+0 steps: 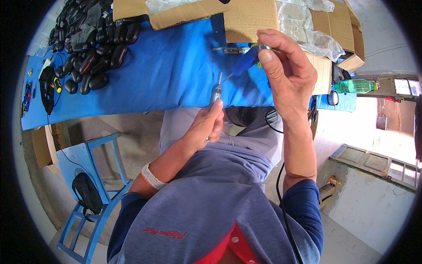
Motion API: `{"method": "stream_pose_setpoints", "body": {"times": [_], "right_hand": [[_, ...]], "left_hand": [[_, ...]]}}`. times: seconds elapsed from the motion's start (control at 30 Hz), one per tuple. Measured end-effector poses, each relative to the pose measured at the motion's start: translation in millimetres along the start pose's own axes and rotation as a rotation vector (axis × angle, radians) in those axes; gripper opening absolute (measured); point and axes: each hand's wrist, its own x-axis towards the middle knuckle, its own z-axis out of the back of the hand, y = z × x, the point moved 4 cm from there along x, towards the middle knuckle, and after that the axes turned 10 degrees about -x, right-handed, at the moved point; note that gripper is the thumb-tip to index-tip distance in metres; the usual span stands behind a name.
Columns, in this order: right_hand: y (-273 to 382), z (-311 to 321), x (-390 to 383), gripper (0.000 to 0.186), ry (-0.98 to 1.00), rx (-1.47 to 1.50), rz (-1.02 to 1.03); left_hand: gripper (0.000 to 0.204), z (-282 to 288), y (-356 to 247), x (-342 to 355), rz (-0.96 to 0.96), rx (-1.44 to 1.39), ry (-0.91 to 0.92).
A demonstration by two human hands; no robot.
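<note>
My right hand (288, 72) is raised above the table's front edge, thumb and fingers pinching the top end of a screwdriver (244, 63) with a blue handle. Its thin shaft slants down to the left and meets a slim grey piece with a metal rod (216, 93) at its far end. My left hand (208, 121) grips the lower part of that grey piece, thumb along it, just in front of the table edge. Whether the screwdriver's tip touches a screw is too small to tell. Behind the screwdriver, a narrow metallic part (235, 50) lies on the blue cloth (176, 66).
Many black oval cases (100, 66), some red-edged, are heaped at the far left. Cardboard boxes (250, 21) with clear plastic stand along the back. A green bottle (358, 86) lies at the right. A blue chair (90, 193) with a black bag stands lower left.
</note>
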Motion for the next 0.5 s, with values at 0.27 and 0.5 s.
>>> {"method": "stream_pose_setpoints", "body": {"times": [0.27, 0.5], "right_hand": [[4.4, 5.0, -2.2, 0.021, -0.024, -0.102, -0.057], [7.7, 2.5, 4.0, 0.017, 0.043, 0.057, -0.117]], "left_hand": [[0.047, 0.2, 0.2, -0.1, 0.008, -0.013, -0.001], [0.047, -0.1, -0.5, -0.6, 0.009, -0.005, -0.001]]}}
